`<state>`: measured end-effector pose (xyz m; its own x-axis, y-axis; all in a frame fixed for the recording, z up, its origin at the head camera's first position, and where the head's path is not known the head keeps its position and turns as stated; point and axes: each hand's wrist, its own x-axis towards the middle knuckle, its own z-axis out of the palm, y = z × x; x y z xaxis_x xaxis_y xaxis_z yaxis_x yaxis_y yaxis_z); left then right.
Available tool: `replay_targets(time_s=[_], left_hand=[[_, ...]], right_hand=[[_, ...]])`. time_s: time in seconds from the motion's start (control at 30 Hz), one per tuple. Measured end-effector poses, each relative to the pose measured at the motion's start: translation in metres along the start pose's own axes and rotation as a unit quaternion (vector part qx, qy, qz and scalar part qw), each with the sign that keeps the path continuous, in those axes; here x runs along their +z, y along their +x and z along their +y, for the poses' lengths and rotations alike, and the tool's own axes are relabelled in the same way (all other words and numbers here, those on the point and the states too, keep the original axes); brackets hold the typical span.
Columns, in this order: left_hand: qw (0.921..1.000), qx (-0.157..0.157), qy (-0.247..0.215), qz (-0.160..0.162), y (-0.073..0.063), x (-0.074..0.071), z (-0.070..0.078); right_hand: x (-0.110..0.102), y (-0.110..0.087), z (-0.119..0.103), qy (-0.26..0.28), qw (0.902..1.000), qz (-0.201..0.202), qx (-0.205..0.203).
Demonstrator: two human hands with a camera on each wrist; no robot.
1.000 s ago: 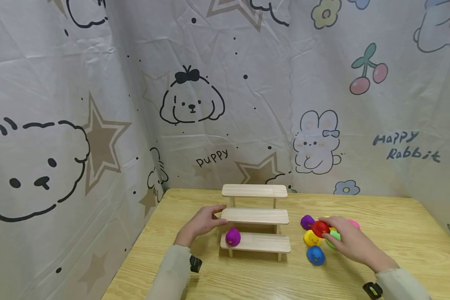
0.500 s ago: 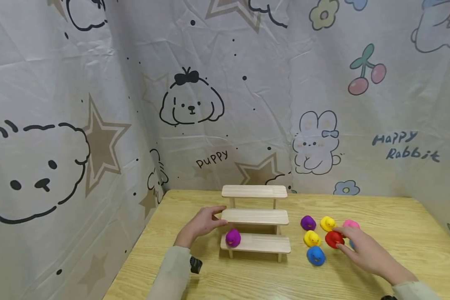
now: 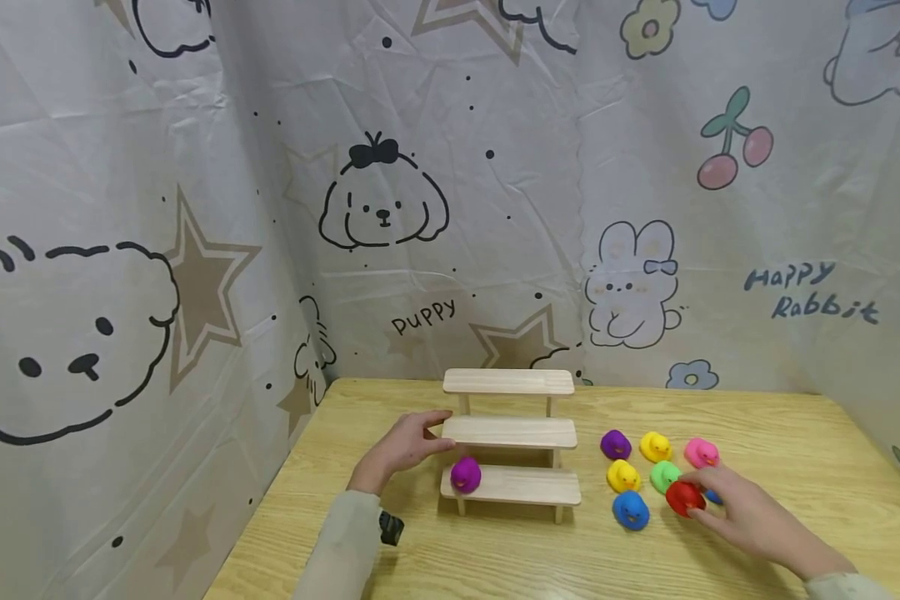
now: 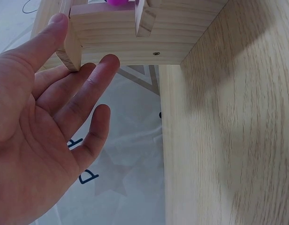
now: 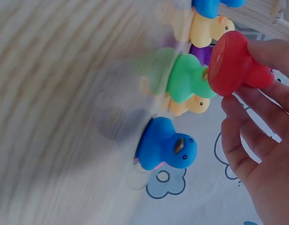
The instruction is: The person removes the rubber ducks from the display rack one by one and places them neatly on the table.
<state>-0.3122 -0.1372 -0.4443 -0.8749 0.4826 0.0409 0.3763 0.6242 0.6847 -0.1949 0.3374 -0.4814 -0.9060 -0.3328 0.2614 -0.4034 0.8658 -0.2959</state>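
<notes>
My right hand [image 3: 746,512] pinches a red rubber duck [image 3: 686,498] between thumb and fingers. In the right wrist view the red duck [image 5: 231,63] is held off the table, its flat base showing. Near it are a green duck [image 3: 665,477], a pink duck [image 3: 701,453] and a blue duck [image 5: 165,143], which is mostly hidden by the hand in the head view. My left hand [image 3: 403,443] grips the left end of the middle board of a three-step wooden shelf [image 3: 510,432], thumb and fingers on opposite faces of the board [image 4: 72,51]. A magenta duck [image 3: 466,475] sits on the bottom step's left end.
Between the shelf and the right hand stand a purple duck [image 3: 616,445], two yellow ducks, one at the back [image 3: 656,447] and one nearer [image 3: 623,477], and a front blue duck [image 3: 631,510]. A patterned curtain [image 3: 495,250] rises behind the wooden table [image 3: 510,558].
My right hand has carried the red duck rightward and toward me, off the cluster, so the green, pink and back yellow ducks show more. The left hand stays at the shelf.
</notes>
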Motion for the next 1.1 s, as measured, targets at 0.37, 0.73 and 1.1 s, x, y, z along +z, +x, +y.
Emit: replay_targets(time_s=[0.37, 0.73, 1.1], left_hand=[[1.0, 0.001, 0.001, 0.001, 0.002, 0.0, -0.002], [0.9999, 0.014, -0.003, -0.001, 0.001, 0.0, -0.003], [1.0, 0.008, 0.001, -0.001, 0.001, 0.0, -0.002]], right_hand=[[0.007, -0.005, 0.007, 0.001, 0.9995, -0.017, -0.027], [0.008, -0.005, 0.008, 0.018, 0.9978, -0.062, -0.014], [0.01, -0.005, 0.011, 0.014, 0.9976, -0.066, -0.016]])
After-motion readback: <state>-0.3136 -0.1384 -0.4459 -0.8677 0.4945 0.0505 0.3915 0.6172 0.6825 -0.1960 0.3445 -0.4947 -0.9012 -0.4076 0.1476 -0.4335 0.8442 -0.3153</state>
